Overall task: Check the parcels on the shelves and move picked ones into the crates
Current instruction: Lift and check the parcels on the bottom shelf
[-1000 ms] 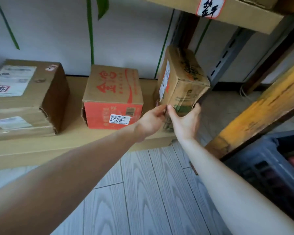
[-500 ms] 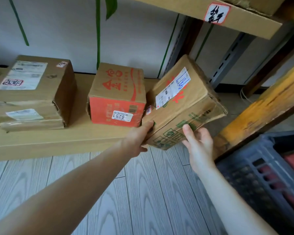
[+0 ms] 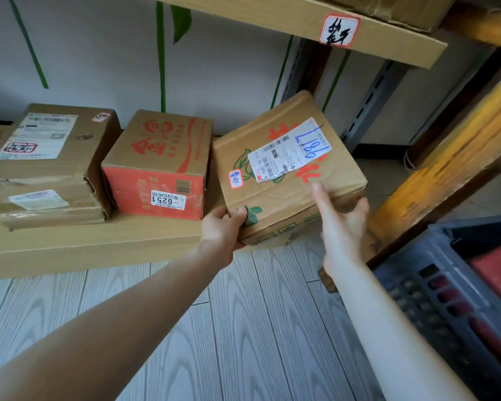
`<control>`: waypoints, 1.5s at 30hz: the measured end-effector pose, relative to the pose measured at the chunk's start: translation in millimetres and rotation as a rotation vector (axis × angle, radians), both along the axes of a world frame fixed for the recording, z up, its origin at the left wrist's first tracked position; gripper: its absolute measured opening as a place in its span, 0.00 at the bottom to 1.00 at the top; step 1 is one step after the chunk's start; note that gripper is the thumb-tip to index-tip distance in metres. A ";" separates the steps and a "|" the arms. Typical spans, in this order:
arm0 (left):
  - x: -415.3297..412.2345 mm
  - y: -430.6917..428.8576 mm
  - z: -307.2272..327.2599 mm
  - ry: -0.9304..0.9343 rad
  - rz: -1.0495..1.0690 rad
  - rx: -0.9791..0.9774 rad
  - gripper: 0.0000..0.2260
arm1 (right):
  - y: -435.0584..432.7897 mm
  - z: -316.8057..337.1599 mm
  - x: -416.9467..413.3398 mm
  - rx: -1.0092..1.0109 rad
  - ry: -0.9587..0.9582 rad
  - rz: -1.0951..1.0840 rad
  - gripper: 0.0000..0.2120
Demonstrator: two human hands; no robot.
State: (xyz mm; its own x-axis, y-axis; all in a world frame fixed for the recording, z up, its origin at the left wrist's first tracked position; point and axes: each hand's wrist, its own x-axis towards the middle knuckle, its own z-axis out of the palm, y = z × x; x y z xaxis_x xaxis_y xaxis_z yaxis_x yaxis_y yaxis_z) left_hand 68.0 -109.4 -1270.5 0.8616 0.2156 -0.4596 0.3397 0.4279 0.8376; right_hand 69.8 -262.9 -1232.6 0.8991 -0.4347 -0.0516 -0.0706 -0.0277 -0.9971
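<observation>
A brown cardboard parcel (image 3: 287, 180) with red characters, green leaf prints and a white shipping label marked in blue ink lies label-up at the right end of the low wooden shelf (image 3: 84, 247), jutting over its front edge. My left hand (image 3: 222, 228) grips its near left corner, thumb on top. My right hand (image 3: 340, 224) holds its near right edge, thumb lying along the top face and fingers curled under the side. A dark plastic crate (image 3: 446, 290) stands at the lower right.
A red and brown box (image 3: 159, 169) tagged 6251 sits left of the held parcel. Two stacked brown parcels (image 3: 47, 166) lie further left. An upper shelf (image 3: 315, 27) with a handwritten tag hangs overhead. An orange wooden post (image 3: 451, 166) rises between shelf and crate.
The parcel stood on end a second ago; both hands have tipped it down and turned it, so its shipping label faces up. It has shifted toward me over the shelf edge.
</observation>
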 end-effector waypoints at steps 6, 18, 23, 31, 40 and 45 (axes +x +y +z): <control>10.3 19.5 2.8 -0.007 0.033 0.221 0.13 | 7.9 -22.6 19.6 0.434 0.287 0.082 0.28; 21.7 20.4 0.6 -0.146 -0.012 0.560 0.09 | 6.1 -40.6 50.6 0.279 0.418 0.226 0.25; 32.0 24.4 -2.2 -0.160 -0.062 0.651 0.07 | 10.6 -50.8 60.6 0.228 0.425 0.228 0.22; 42.9 26.0 -4.3 -0.143 -0.059 0.689 0.08 | 16.3 -51.2 69.9 0.269 0.414 0.210 0.26; 33.5 38.9 0.0 -0.142 -0.134 0.669 0.11 | 32.5 -50.3 35.7 0.218 0.407 0.216 0.09; 12.2 61.4 8.9 -0.213 -0.121 0.734 0.14 | 53.3 -39.9 4.0 0.067 0.423 0.403 0.04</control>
